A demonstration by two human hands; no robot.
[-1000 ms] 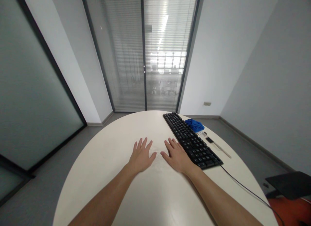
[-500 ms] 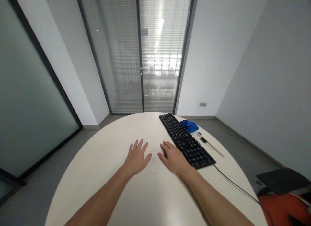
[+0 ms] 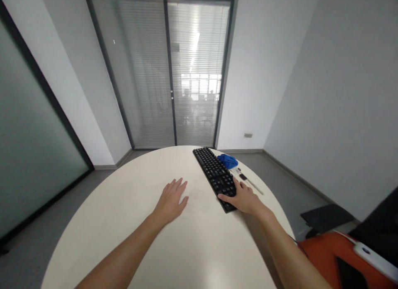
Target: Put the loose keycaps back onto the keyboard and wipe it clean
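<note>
A black keyboard (image 3: 214, 166) lies at a slant on the right part of the round white table (image 3: 124, 197). Spanning its near end is my right hand (image 3: 245, 199), thumb at the left edge and fingers curled toward the right edge, gripping it. My left hand (image 3: 169, 202) rests on the tabletop to the left of the keyboard, fingers stretched and thumb apart, with nothing in it. The keyboard's near right corner and part of its cable are hidden by my right hand and arm.
Beyond the keyboard's right side lie a crumpled blue cloth (image 3: 228, 161), a small black item (image 3: 243, 177) and a thin pale stick (image 3: 255, 186). An orange chair seat (image 3: 323, 247) carries a dark flat object (image 3: 351, 274) and a white power strip (image 3: 374, 258).
My right hand has moved right from the bare tabletop onto the near end of the keyboard and gripped it. My left hand stays nearly in place. The view has turned slightly right.
</note>
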